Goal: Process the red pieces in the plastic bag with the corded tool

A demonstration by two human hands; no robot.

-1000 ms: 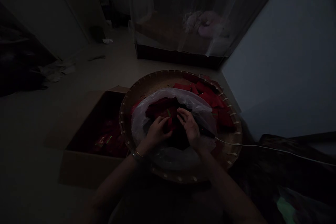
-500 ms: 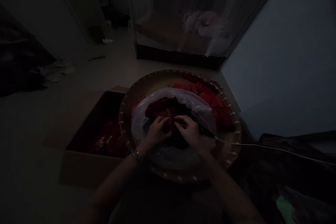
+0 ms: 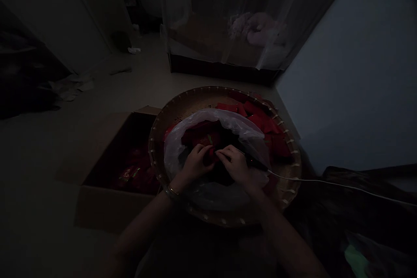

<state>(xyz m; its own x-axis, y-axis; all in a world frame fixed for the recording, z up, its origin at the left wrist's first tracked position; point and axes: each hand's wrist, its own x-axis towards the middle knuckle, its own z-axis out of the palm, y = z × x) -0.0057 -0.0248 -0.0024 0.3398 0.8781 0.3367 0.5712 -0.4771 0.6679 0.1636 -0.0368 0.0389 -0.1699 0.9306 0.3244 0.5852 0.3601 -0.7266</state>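
Note:
In dim light both hands meet over an open, whitish plastic bag (image 3: 224, 117) inside a round woven basket (image 3: 182, 100). My left hand (image 3: 197, 163), with a bracelet at the wrist, has its thumb and fingers closed on a small red packet (image 3: 211, 153). Beside it, my right hand (image 3: 235, 164) is pinched at the packet's right edge; what lies in that pinch is too dark to make out. A dark, slim corded tool (image 3: 258, 164) shows just past the right hand. Dark red packets (image 3: 202, 137) lie within the bag, one with a green mark.
More red packets (image 3: 260, 117) lie along the basket's right side. A cardboard box (image 3: 107, 204) holding red packets stands at its left. A white cord (image 3: 325, 181) runs off right. Behind are a netted bed (image 3: 221, 63) and a pale wall (image 3: 358, 78).
My right fingertips have drawn together into a tighter pinch by the red packet. My left hand keeps its hold, and the view has shifted slightly.

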